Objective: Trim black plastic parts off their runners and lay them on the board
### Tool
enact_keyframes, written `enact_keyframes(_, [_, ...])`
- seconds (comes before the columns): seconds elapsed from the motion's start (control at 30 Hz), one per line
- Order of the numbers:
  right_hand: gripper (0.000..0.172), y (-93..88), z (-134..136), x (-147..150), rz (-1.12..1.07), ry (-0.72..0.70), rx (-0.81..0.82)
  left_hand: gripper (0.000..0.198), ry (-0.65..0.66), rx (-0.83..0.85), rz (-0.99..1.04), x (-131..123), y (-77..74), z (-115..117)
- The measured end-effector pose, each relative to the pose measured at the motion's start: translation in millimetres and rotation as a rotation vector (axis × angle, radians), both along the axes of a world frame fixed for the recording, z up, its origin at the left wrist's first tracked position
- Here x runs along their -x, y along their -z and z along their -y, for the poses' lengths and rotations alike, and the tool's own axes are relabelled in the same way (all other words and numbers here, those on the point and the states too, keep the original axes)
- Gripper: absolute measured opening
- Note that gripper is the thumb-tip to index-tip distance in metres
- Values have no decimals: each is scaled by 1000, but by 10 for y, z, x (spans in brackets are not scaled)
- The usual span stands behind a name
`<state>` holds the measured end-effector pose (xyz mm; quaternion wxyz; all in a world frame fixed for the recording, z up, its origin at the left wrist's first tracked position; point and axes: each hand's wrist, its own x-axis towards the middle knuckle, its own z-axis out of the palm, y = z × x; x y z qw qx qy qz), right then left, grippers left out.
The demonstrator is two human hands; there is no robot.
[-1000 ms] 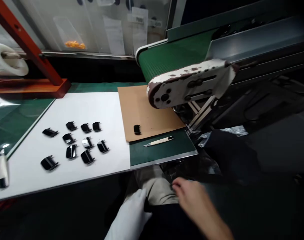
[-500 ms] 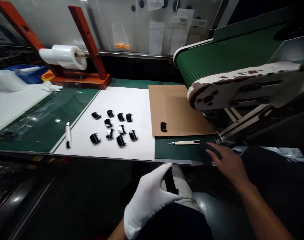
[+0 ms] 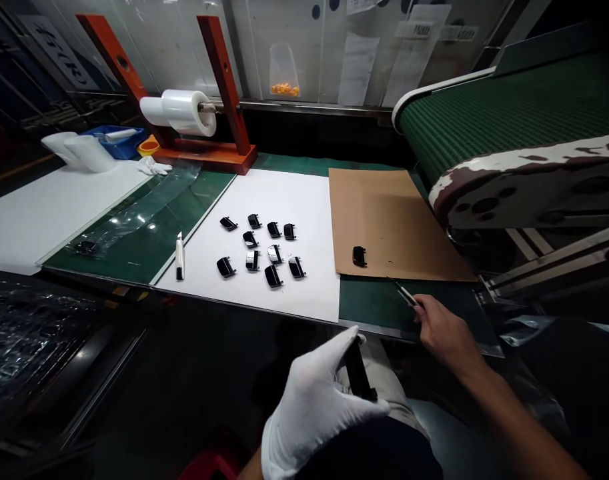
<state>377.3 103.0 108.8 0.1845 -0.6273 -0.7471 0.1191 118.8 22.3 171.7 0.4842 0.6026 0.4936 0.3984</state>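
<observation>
My left hand (image 3: pixel 317 397), in a white glove, grips a small black plastic part (image 3: pixel 359 370) between thumb and fingers, in front of the table edge. My bare right hand (image 3: pixel 445 331) is closed around the handle of a craft knife (image 3: pixel 405 293), whose blade points left and away from me. One more black part (image 3: pixel 359 256) lies on the brown cardboard (image 3: pixel 404 220), just beyond the knife. Several similar glossy black parts (image 3: pixel 273 275) are spread over the white sheet (image 3: pixel 304 300) to the left.
A white-handled cutter (image 3: pixel 179 256) lies by the white sheet's left edge. Behind it, a red stand (image 3: pixel 234 157) holds a clear film roll (image 3: pixel 187 112). At the right, a green conveyor (image 3: pixel 484 100) overhangs the table. A blue bin (image 3: pixel 119 143) stands far left.
My right hand has closed on the craft knife and lifted it off the green mat. My left hand still holds its black part. The camera view has turned left.
</observation>
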Motion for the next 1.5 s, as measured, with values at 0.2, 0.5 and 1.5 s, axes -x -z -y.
enact_keyframes(0.2, [47, -461, 408, 210, -431, 101, 270, 73, 27, -4, -15, -13, -31, 18])
enact_keyframes(0.5, [29, -1111, 736, 359, -371, -298, 349, 97, 44, 75, -67, -123, 7, 65])
enact_keyframes(1.5, [84, -1188, 930, 650, 75, -341, 237, 55, 179, -39, -29, -228, -265, 171])
